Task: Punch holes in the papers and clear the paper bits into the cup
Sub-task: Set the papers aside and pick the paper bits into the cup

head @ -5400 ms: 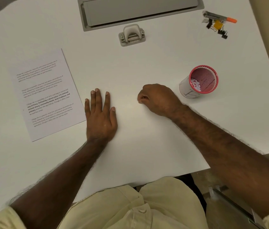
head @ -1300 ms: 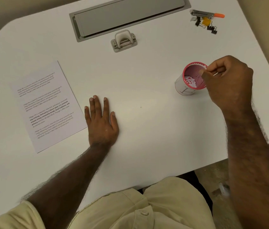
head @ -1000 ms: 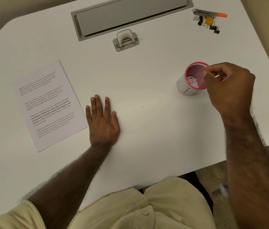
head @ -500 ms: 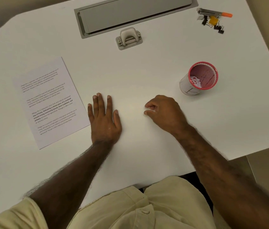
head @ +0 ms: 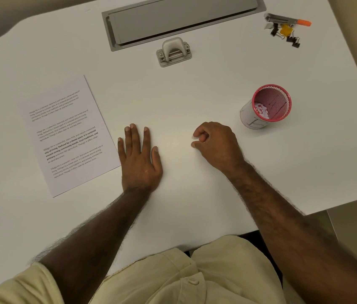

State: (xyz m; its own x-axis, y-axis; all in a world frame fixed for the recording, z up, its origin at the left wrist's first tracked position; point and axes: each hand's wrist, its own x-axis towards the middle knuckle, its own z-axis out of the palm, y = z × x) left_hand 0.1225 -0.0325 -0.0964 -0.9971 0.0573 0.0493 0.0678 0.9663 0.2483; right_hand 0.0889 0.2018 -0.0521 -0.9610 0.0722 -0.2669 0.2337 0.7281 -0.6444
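Left hand point(head: 139, 160): laid flat on surface point(head: 195, 88), fingers spread, beside paper point(head: 68, 134).
Right hand point(head: 216, 142): grip curled, fingertips pinched near surface; contents cannot be told.
Cup point(head: 266, 107): right, bits inside.

Pink mesh cup point(head: 279, 96); white table point(head: 217, 84).

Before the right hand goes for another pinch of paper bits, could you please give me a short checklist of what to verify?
1. Cup upright, mouth open, within reach: ok.
2. Right hand on the table, fingers curled, thumb and forefinger apart: ok.
3. Bits left on the table near that hand: cannot tell, too small against the white top.
4. Left hand flat, clear of the path to the cup: ok.
5. Printed sheet lies flat beside the left hand: ok.
6. Hole punch set aside at the far edge: ok.
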